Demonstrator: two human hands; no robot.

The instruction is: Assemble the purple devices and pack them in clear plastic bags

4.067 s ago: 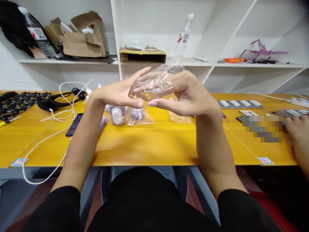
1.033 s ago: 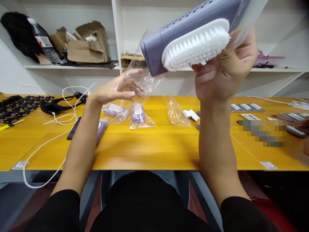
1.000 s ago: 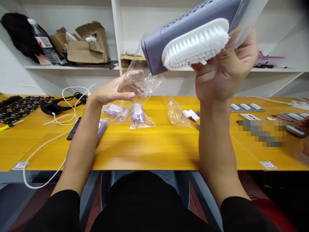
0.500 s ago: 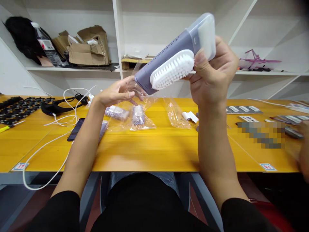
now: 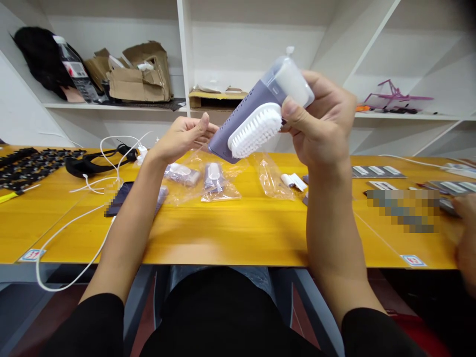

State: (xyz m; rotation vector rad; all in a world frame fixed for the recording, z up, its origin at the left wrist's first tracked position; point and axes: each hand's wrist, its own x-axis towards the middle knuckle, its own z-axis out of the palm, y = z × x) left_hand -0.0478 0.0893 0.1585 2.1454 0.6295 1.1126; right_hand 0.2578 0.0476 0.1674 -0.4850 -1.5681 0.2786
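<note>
A purple-grey cleaning brush (image 5: 242,111) with a white bristle pad and a clear end holding a white block is tilted in the air above the table. My right hand (image 5: 323,116) grips it by the clear upper end, thumb on the front and fingers behind. My left hand (image 5: 183,140) is beside its lower end, fingers stretched out and thumb raised; whether the fingertips touch the brush is hidden. Below, a bagged purple brush (image 5: 213,179) lies in clear plastic, with another bagged brush (image 5: 182,173) to its left.
A clear bag (image 5: 274,181) and small white pieces (image 5: 293,181) lie to the right. On the left are a dark phone (image 5: 121,199), white cables and a black headset (image 5: 85,166). At far right, another person's hand (image 5: 466,213) is near grey parts. Shelves hold a torn carton (image 5: 139,74).
My right hand has lowered the brush and moved it slightly left. A small white knob now shows at its top. My left thumb has lifted and the fingers have straightened.
</note>
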